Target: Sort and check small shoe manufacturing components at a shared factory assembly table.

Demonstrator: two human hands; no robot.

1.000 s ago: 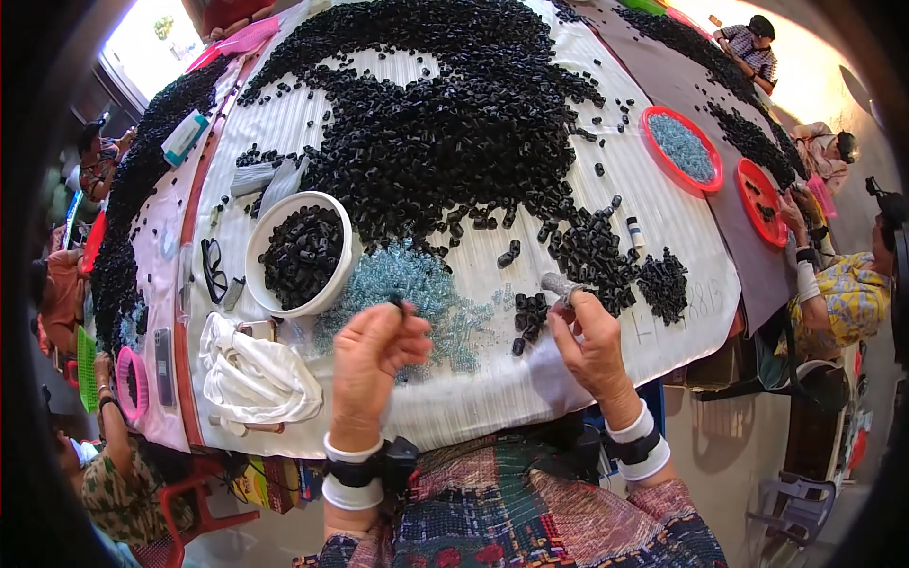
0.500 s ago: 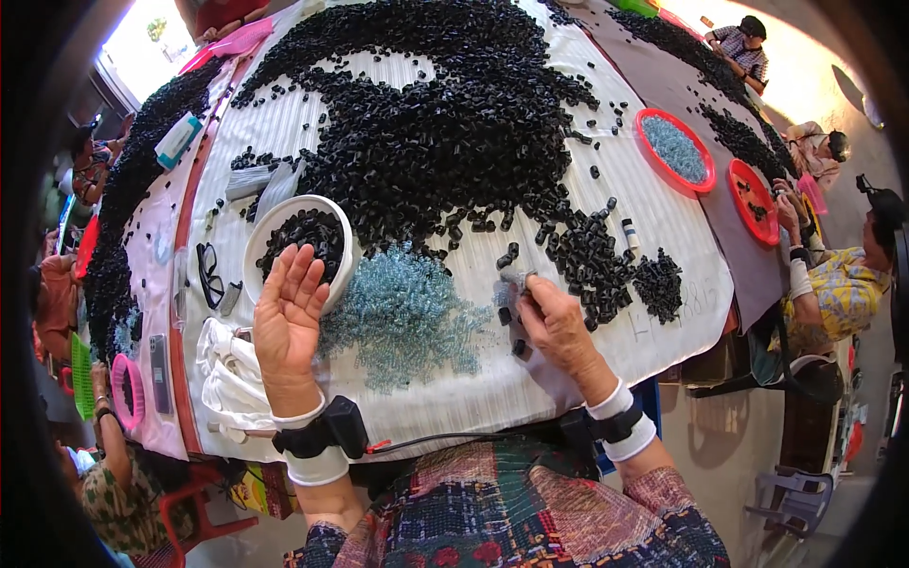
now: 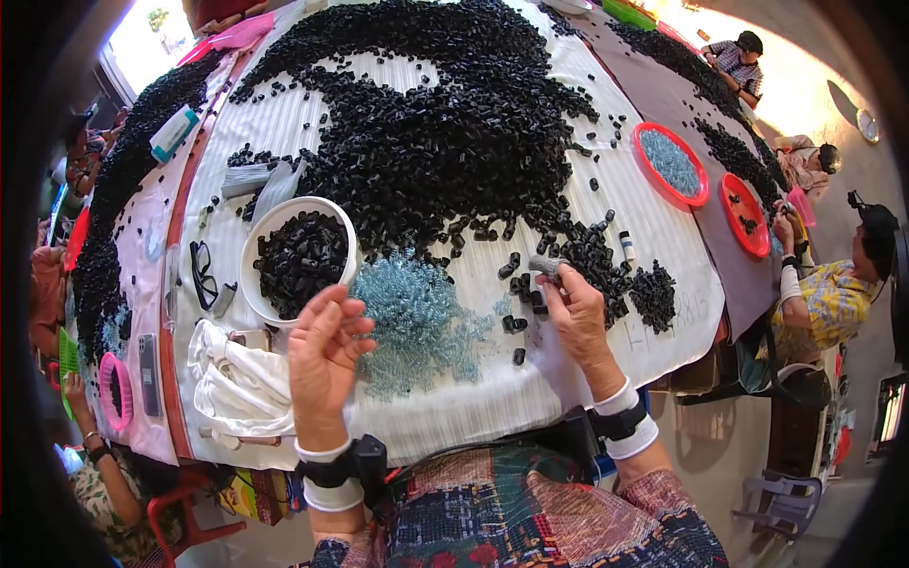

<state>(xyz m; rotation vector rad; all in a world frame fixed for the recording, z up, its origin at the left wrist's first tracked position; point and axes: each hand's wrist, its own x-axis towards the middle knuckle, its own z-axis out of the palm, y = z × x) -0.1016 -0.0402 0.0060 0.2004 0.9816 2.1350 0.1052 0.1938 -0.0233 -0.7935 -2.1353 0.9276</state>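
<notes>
My left hand is raised palm-up with the fingers loosely curled and apart, holding nothing that I can see, just below a white bowl of small black pieces. Beside it on the striped white cloth lies a pile of pale blue-clear springs. My right hand pinches a small grey cylindrical piece between thumb and fingers, next to a few loose black pieces. A very large heap of black pieces covers the far half of the table.
Black-framed glasses, a crumpled white bag and a phone lie at my left. Two red trays stand at the right. Other people sit around the table, one in a yellow shirt.
My left hand has lifted off the blue springs, opened, and now hangs with curled fingers beside the bowl. My right hand stays by the loose black pieces with the grey piece.
</notes>
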